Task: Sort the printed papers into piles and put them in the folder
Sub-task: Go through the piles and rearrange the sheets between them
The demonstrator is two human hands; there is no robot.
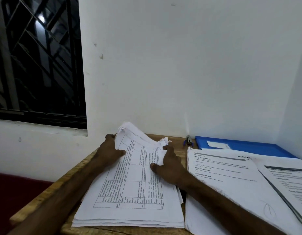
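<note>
A thick stack of printed papers (130, 197) with a table grid lies on the wooden table (178, 143), its far end curled upward. My left hand (109, 150) grips the stack's far left edge, thumb on top. My right hand (170, 165) rests on the stack's right side with the thumb and a finger on the top sheet. A second pile of printed sheets (231, 184) lies to the right, and a third pile (292, 184) overlaps it at the far right. A blue folder (248, 146) lies closed behind them against the wall.
A stapler (189, 140) sits on the table by the folder's left end. White walls close off the back and right. A dark barred window (36, 61) fills the upper left. A dark red surface (14, 192) lies left of the table.
</note>
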